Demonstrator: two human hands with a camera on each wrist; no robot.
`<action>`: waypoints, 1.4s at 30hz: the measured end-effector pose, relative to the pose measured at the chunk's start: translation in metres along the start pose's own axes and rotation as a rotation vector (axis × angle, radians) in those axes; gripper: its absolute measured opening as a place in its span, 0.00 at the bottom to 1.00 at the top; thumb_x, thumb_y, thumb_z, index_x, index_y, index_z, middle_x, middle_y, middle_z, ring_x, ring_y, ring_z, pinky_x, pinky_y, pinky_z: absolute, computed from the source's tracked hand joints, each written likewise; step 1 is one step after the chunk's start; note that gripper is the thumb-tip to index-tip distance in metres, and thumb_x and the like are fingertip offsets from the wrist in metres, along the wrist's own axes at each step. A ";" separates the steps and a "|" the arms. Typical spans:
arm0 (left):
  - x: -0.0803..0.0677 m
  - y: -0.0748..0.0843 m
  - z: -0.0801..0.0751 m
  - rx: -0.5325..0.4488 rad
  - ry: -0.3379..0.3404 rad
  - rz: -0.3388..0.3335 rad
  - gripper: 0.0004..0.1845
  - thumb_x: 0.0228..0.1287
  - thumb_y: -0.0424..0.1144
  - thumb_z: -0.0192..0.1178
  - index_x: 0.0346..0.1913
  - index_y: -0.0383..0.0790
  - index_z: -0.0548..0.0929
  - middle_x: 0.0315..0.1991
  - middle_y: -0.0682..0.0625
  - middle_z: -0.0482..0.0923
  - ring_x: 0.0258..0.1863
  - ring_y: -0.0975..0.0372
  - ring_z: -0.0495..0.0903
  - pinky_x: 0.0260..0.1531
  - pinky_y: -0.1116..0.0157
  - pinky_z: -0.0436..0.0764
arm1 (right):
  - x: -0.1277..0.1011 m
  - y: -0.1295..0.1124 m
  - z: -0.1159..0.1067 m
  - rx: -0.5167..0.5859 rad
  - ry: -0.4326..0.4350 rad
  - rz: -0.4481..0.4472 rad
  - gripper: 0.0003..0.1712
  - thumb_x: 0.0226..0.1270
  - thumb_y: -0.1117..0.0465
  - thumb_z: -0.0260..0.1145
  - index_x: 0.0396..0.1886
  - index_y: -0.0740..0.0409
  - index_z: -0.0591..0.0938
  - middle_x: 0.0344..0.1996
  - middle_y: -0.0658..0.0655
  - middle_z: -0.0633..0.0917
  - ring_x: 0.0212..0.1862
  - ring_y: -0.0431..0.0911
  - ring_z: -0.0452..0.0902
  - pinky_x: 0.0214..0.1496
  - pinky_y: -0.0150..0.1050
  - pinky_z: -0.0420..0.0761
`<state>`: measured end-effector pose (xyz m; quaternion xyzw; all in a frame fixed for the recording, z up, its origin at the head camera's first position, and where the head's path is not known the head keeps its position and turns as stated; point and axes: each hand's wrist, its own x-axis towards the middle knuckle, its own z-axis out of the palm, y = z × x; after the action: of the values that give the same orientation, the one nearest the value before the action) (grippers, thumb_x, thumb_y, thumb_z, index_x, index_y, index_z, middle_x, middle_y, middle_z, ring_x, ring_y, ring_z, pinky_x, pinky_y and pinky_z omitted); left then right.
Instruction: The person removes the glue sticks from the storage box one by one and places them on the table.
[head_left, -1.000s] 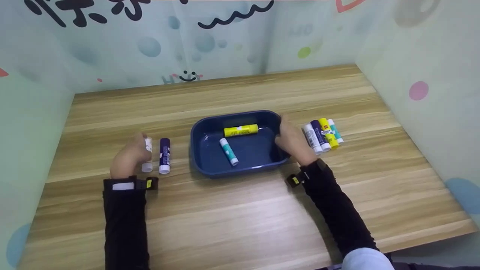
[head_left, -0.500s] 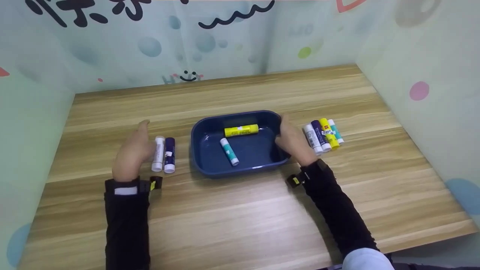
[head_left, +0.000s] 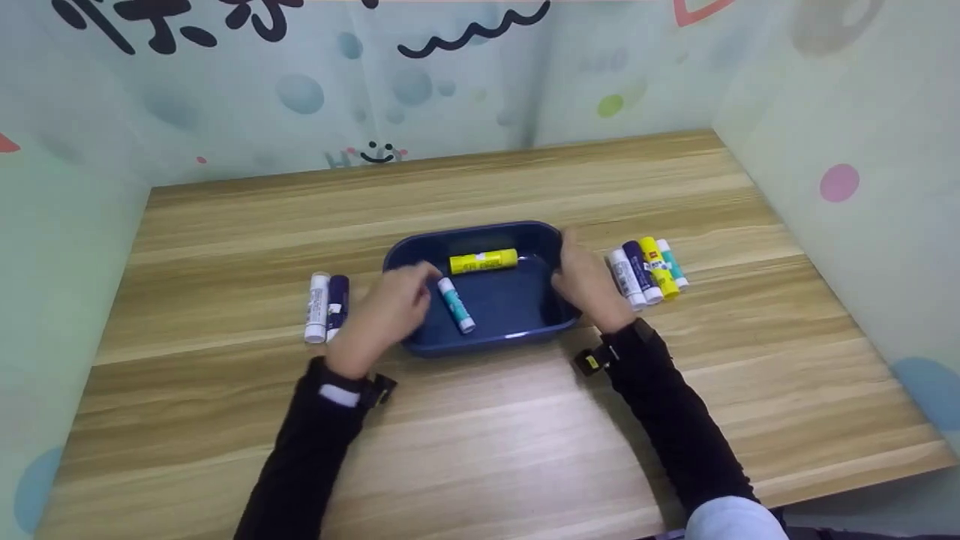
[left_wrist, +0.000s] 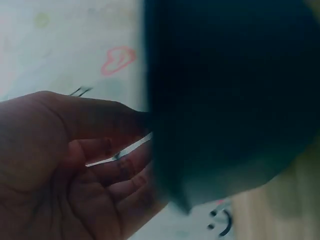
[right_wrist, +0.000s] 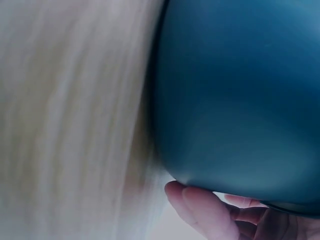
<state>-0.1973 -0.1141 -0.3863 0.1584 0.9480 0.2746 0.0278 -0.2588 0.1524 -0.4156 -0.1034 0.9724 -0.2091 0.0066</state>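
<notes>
Your left hand [head_left: 390, 307] reaches over the near left rim of the blue tray [head_left: 495, 337], fingers loosely spread and holding nothing, just beside the teal glue stick [head_left: 457, 303] lying inside. A yellow glue stick [head_left: 484, 261] lies at the tray's far side. Your right hand [head_left: 585, 281] rests open against the tray's right wall. Two sticks [head_left: 325, 307] lie left of the tray, four sticks [head_left: 646, 271] right of it.

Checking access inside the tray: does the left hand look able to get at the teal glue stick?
Probably yes: the left hand hovers at the tray's left rim, right beside the teal glue stick, with nothing lying between them.
</notes>
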 end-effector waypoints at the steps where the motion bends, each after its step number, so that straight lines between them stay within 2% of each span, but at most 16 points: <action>1: 0.001 0.001 0.007 0.028 -0.018 0.001 0.17 0.63 0.31 0.52 0.55 0.38 0.75 0.47 0.39 0.79 0.43 0.51 0.78 0.43 0.56 0.80 | 0.000 0.000 0.000 0.000 -0.003 0.004 0.34 0.56 0.69 0.55 0.62 0.69 0.57 0.30 0.71 0.81 0.29 0.61 0.78 0.29 0.51 0.78; 3: 0.004 0.002 0.018 0.106 -0.054 -0.001 0.18 0.65 0.34 0.52 0.57 0.41 0.74 0.51 0.39 0.77 0.49 0.49 0.77 0.48 0.53 0.78 | 0.000 0.001 0.000 -0.004 -0.009 0.011 0.34 0.56 0.68 0.55 0.63 0.69 0.56 0.31 0.71 0.81 0.30 0.62 0.78 0.30 0.51 0.78; 5: 0.005 0.002 0.026 0.206 -0.072 0.004 0.19 0.67 0.39 0.52 0.60 0.46 0.73 0.52 0.39 0.77 0.52 0.48 0.76 0.49 0.51 0.78 | 0.000 0.002 0.000 -0.011 -0.013 0.014 0.35 0.56 0.68 0.55 0.64 0.70 0.56 0.31 0.71 0.81 0.30 0.62 0.78 0.30 0.52 0.78; 8: 0.006 0.002 0.032 0.354 -0.093 0.007 0.22 0.69 0.47 0.49 0.64 0.52 0.70 0.53 0.37 0.75 0.54 0.46 0.73 0.49 0.50 0.78 | 0.001 0.002 0.000 -0.020 -0.018 0.013 0.36 0.57 0.68 0.56 0.65 0.70 0.55 0.31 0.71 0.81 0.30 0.62 0.78 0.30 0.51 0.78; 10: 0.008 0.001 0.034 0.415 -0.096 0.013 0.23 0.69 0.51 0.47 0.65 0.54 0.70 0.53 0.36 0.74 0.55 0.45 0.72 0.47 0.49 0.78 | 0.001 0.002 0.000 -0.021 -0.018 0.009 0.36 0.57 0.68 0.56 0.65 0.71 0.54 0.31 0.71 0.81 0.30 0.62 0.78 0.30 0.52 0.78; 16: 0.012 0.000 0.036 0.437 -0.094 -0.002 0.23 0.68 0.56 0.46 0.60 0.52 0.75 0.54 0.36 0.73 0.56 0.44 0.71 0.49 0.49 0.77 | 0.003 0.002 0.001 0.000 -0.025 0.025 0.37 0.57 0.68 0.56 0.66 0.70 0.55 0.33 0.71 0.81 0.31 0.62 0.78 0.31 0.51 0.79; 23: 0.012 -0.001 0.038 0.431 -0.018 0.008 0.22 0.58 0.57 0.58 0.48 0.47 0.81 0.45 0.40 0.79 0.47 0.47 0.77 0.39 0.51 0.79 | 0.003 0.003 0.001 0.015 -0.007 0.036 0.32 0.54 0.69 0.54 0.60 0.68 0.59 0.37 0.73 0.80 0.36 0.65 0.78 0.35 0.57 0.76; 27: 0.012 -0.002 0.039 0.392 0.035 0.005 0.15 0.54 0.46 0.64 0.44 0.45 0.82 0.40 0.40 0.79 0.39 0.49 0.79 0.32 0.52 0.80 | 0.002 0.002 0.001 0.012 -0.009 0.022 0.32 0.54 0.68 0.55 0.61 0.69 0.58 0.35 0.73 0.80 0.33 0.64 0.78 0.34 0.56 0.76; 30: 0.012 -0.002 0.039 0.350 0.075 -0.013 0.13 0.54 0.39 0.63 0.44 0.43 0.80 0.39 0.40 0.76 0.32 0.50 0.79 0.28 0.53 0.79 | 0.002 0.002 0.001 0.009 -0.012 0.016 0.33 0.55 0.68 0.55 0.61 0.69 0.58 0.35 0.72 0.80 0.33 0.63 0.77 0.34 0.55 0.76; 33: 0.012 -0.002 0.038 0.283 0.116 -0.036 0.12 0.56 0.35 0.61 0.45 0.42 0.78 0.40 0.39 0.73 0.28 0.50 0.78 0.26 0.54 0.79 | 0.002 0.002 0.001 0.013 -0.020 0.019 0.32 0.55 0.68 0.54 0.61 0.69 0.58 0.35 0.73 0.80 0.33 0.63 0.77 0.34 0.55 0.76; 37: 0.013 0.000 0.029 0.072 0.134 -0.099 0.13 0.58 0.35 0.58 0.48 0.43 0.75 0.44 0.40 0.71 0.34 0.50 0.77 0.33 0.55 0.79 | 0.003 0.002 0.001 0.018 -0.025 0.027 0.32 0.55 0.68 0.55 0.61 0.69 0.58 0.37 0.73 0.80 0.35 0.63 0.78 0.36 0.55 0.77; 39: 0.012 0.000 0.021 -0.057 0.135 -0.140 0.14 0.59 0.35 0.57 0.49 0.43 0.73 0.46 0.41 0.70 0.39 0.50 0.76 0.37 0.55 0.79 | 0.003 0.002 0.002 0.015 -0.022 0.027 0.33 0.55 0.68 0.55 0.62 0.70 0.58 0.39 0.73 0.79 0.36 0.64 0.78 0.37 0.56 0.77; 42: 0.010 -0.003 0.006 -0.189 0.154 -0.181 0.14 0.59 0.36 0.55 0.49 0.42 0.72 0.49 0.41 0.70 0.46 0.51 0.72 0.45 0.55 0.76 | 0.003 0.002 0.002 0.011 -0.017 0.023 0.34 0.55 0.68 0.55 0.62 0.70 0.58 0.40 0.74 0.79 0.37 0.64 0.78 0.38 0.56 0.77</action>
<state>-0.2069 -0.1103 -0.3923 0.0475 0.9276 0.3705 -0.0057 -0.2622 0.1527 -0.4177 -0.0938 0.9723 -0.2135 0.0177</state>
